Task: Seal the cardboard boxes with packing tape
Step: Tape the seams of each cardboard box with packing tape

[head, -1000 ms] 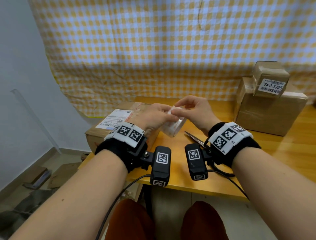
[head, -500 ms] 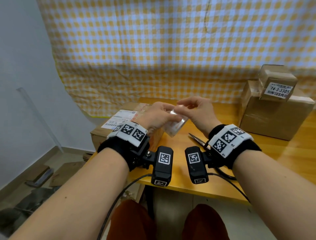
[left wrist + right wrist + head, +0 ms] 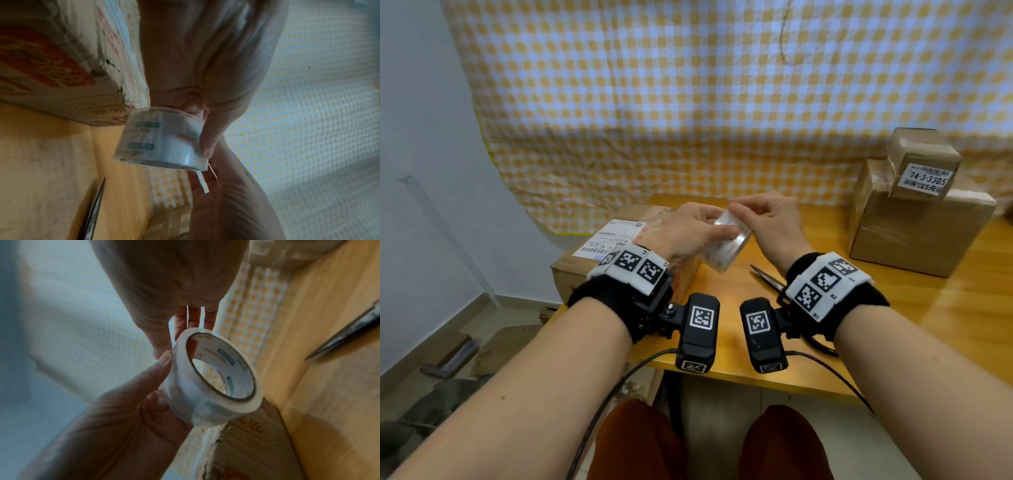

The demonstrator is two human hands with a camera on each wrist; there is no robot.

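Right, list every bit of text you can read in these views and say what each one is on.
"74-3-3305": white sticker on the small box stacked on the larger box at right.
"5元": same sticker, lower line; the characters before it are too blurred.
Shipping label on the box at left: barcodes and print, too small to read.
Tape roll core: teal and tan print, too blurred to be sure.
Red print on the left box's side: unreadable.

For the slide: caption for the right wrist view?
Left hand grips clear tape roll; right hand picks at its rim.
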